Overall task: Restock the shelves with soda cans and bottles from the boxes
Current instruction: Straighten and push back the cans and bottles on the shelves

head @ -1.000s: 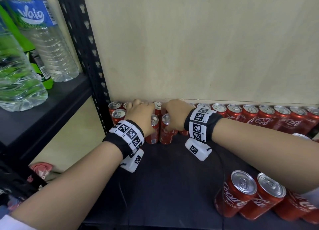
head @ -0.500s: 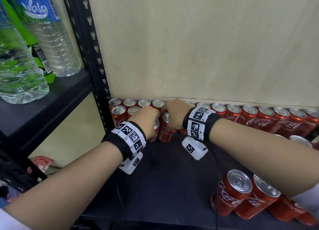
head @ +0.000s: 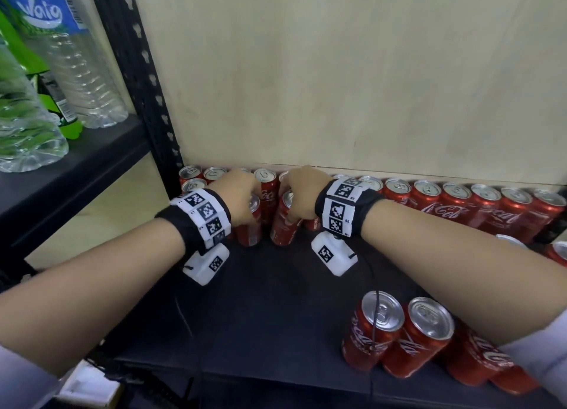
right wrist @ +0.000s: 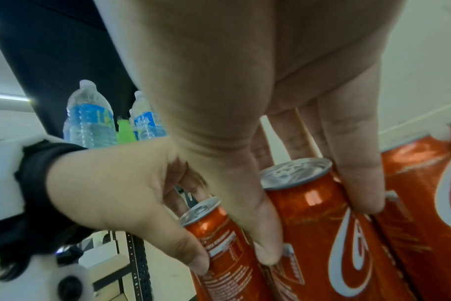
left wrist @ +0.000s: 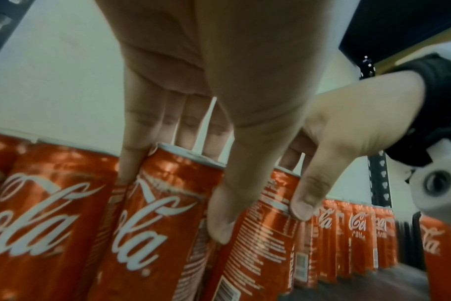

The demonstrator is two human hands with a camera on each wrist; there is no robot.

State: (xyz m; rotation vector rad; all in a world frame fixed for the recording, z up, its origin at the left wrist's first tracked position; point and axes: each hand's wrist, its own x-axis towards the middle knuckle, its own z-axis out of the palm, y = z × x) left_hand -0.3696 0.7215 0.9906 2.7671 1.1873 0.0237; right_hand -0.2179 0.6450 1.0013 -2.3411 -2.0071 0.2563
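Head view: on the dark shelf (head: 276,310), the left hand (head: 237,198) and right hand (head: 299,194) each clasp an upright red soda can at 12 o'clock, likely to seat them against the back row of cans (head: 460,206).

Left wrist view: fingers and thumb wrap the left can (left wrist: 154,213).

Right wrist view: fingers curl round the right can (right wrist: 314,213); water bottles (right wrist: 90,120) stand at 10 o'clock.

A pale wooden back panel (head: 352,77) stands behind, a black perforated upright post (head: 138,80) rises at its left, and a white box (head: 89,387) lies low on the floor.
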